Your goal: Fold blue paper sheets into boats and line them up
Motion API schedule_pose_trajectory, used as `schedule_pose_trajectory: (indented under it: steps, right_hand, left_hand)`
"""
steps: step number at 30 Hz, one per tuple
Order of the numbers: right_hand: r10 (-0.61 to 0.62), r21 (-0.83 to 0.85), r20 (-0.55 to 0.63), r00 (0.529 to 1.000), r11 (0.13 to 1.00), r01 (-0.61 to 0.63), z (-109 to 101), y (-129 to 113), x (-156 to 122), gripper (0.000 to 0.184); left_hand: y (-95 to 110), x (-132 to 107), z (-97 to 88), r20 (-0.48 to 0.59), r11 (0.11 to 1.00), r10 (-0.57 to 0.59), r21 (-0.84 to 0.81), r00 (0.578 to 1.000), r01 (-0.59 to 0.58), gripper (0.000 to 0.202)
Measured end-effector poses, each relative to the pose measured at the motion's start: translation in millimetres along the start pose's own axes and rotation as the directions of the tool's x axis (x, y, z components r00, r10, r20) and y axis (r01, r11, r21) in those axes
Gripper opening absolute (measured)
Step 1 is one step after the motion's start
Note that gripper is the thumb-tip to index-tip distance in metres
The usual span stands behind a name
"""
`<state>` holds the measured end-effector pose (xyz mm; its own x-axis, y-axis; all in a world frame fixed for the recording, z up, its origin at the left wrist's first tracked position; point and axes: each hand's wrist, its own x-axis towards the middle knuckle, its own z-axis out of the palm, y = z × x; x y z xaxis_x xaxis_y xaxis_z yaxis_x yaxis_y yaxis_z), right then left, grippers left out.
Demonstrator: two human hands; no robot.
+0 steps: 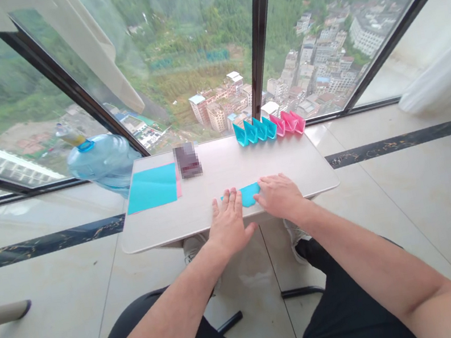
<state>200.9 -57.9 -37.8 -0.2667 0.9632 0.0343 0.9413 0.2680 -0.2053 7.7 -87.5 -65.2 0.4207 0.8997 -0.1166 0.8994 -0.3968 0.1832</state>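
Note:
A folded strip of blue paper (250, 194) lies near the front edge of the small white table (216, 165). My left hand (229, 223) rests flat over its left end, fingers stretched out and thumb apart. At the right end, my right hand (279, 194) has its fingers bent and closed on the paper, thumb at the near edge. The parts of the paper under both hands are hidden. A row of folded paper pieces stands at the back right of the table, several blue ones (255, 130) beside several pink ones (289, 123).
Blue paper sheets (151, 186) lie at the table's left, with a pink edge showing beneath. A pixelated dark object (188, 161) sits just behind them. Past the left corner is a large water bottle (105, 161). Windows with a dark frame (259, 36) rise behind the table.

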Motion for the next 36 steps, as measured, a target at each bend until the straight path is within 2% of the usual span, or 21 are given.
schedule_pose_trajectory:
  steps: [3,7,9,10,12,14,16,19,22,24,26,29,32,34,36]
  right_hand:
    - [-0.009,0.025,-0.007,1.000,1.000,0.009,-1.7,1.8,10.2,0.029]
    - [-0.096,0.089,-0.024,0.995,0.991,0.098,2.2,0.9,20.4,0.032]
    - [-0.076,0.087,-0.005,0.997,0.993,0.076,4.7,-0.7,22.7,0.031]
    - [-0.057,0.090,0.002,0.998,0.994,0.057,5.8,-1.5,23.6,0.031]
    - [-0.011,0.115,0.006,1.000,0.993,0.010,7.4,-2.9,25.2,0.032]
    - [0.040,0.165,0.003,0.999,0.985,-0.040,8.0,-4.4,27.3,0.028]
    - [0.111,0.244,0.006,0.994,0.964,-0.109,7.5,-6.5,29.3,0.018]
    - [0.195,0.408,-0.005,0.981,0.896,-0.176,5.1,-12.4,30.6,0.010]
    - [0.205,0.537,-0.092,0.974,0.834,-0.125,2.4,-20.8,28.3,0.022]
    - [0.186,0.580,-0.135,0.973,0.811,-0.075,1.0,-26.2,25.1,0.027]
    - [0.142,0.609,-0.145,0.979,0.793,-0.025,-0.4,-30.1,21.8,0.029]
    - [0.076,0.683,-0.115,0.990,0.730,0.023,-4.0,-32.0,18.8,0.025]
    - [0.070,0.801,-0.023,0.997,0.598,-0.023,-8.6,-28.9,20.0,0.023]
    - [0.052,0.860,0.035,0.998,0.508,-0.056,-10.7,-24.8,22.3,0.026]
    - [0.022,0.890,0.071,0.997,0.450,-0.074,-11.3,-20.7,24.4,0.031]
  left_hand:
    - [-5.3,7.8,-8.2,0.009,0.997,-0.010,-0.073,1.000,0.011,0.089]
    - [-13.4,19.1,-20.0,0.013,0.978,0.022,-0.205,1.000,-0.019,0.087]
    - [-15.8,23.3,-24.6,-0.034,0.957,0.006,-0.288,0.999,-0.015,0.085]
    - [-16.4,24.9,-26.5,-0.100,0.943,-0.037,-0.332,0.994,0.001,0.081]
    - [-16.4,27.3,-29.7,-0.259,0.903,-0.184,-0.425,0.948,0.059,0.064]
    - [-15.2,29.0,-32.9,-0.345,0.841,-0.349,-0.526,0.871,0.129,0.044]
    - [-13.0,30.8,-35.8,-0.310,0.757,-0.465,-0.626,0.829,0.190,0.027]
    - [-8.8,34.2,-37.7,-0.173,0.608,-0.533,-0.759,0.828,0.233,0.015]
    - [-4.8,37.8,-36.5,-0.090,0.427,-0.518,-0.889,0.851,0.167,0.028]
    - [-2.7,39.4,-35.5,-0.073,0.301,-0.483,-0.950,0.872,0.087,0.035]
    - [-1.2,40.1,-35.6,-0.063,0.211,-0.459,-0.977,0.886,0.040,0.038]
    - [0.4,39.5,-38.7,-0.046,0.146,-0.444,-0.989,0.895,0.022,0.038]
    - [1.7,38.0,-45.2,0.010,0.022,-0.411,-1.000,0.912,0.021,0.039]
    - [2.2,36.9,-50.2,0.052,-0.078,-0.384,-0.997,0.922,0.024,0.040]
    - [2.1,36.0,-54.3,0.071,-0.138,-0.371,-0.990,0.926,0.021,0.039]
